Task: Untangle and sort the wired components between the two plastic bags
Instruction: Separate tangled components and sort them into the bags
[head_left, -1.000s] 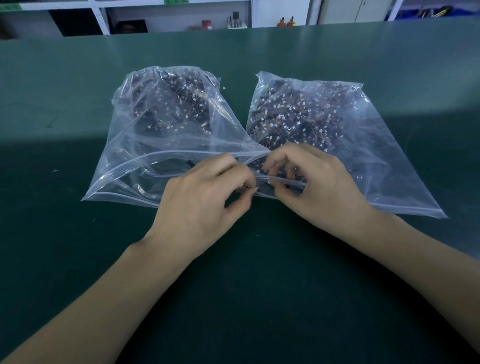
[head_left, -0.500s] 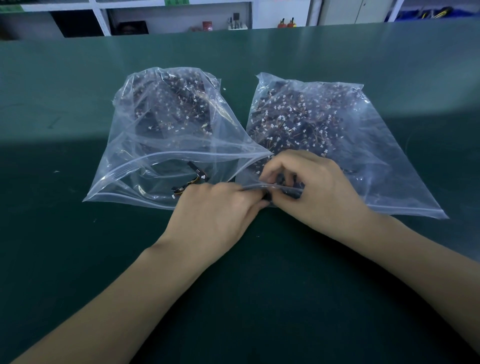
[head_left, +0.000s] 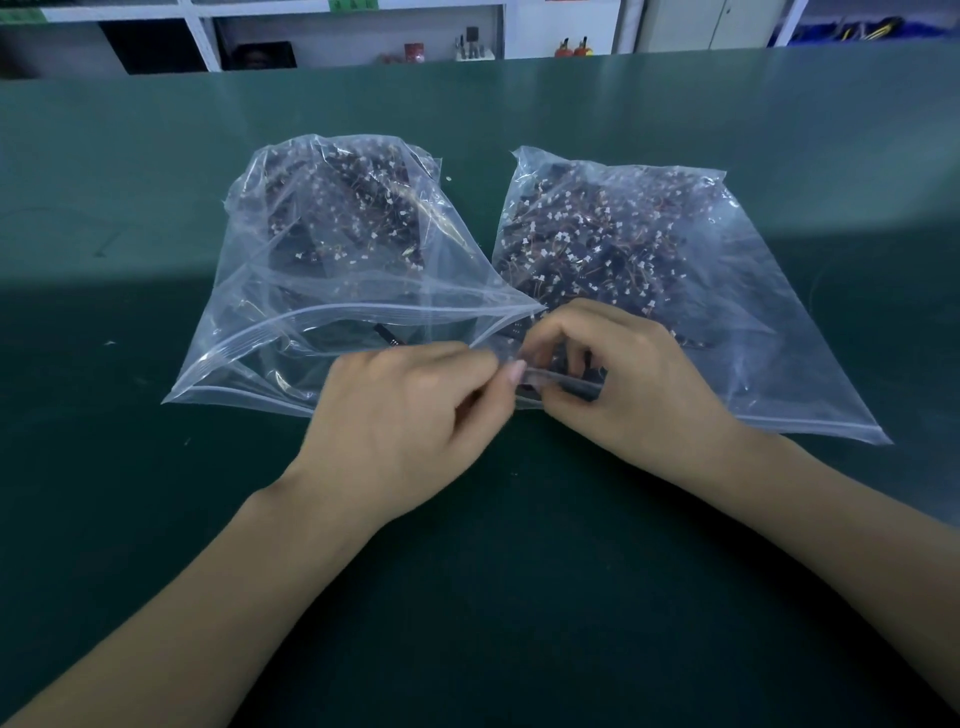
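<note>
Reaching in from the near edge of the green table, both forearms met at the mouths of the two bags. The left hand sat curled just in front of the left plastic bag, thumb and forefinger pinched together on something small at the corner where the bags touch; blur made it hard to tell whether that was film or a wire. Right beside it, the right hand had its fingers bent round the open lip of the right plastic bag, gripping the film with dark parts under the fingertips. Inside the left bag's gaping mouth, one dark wired piece lay loose just beyond the left hand. Further back, each bag held a tangled heap of wired components, dark bodies with small white plugs. Beyond the bags, past the table's far edge, stood white shelving.
</note>
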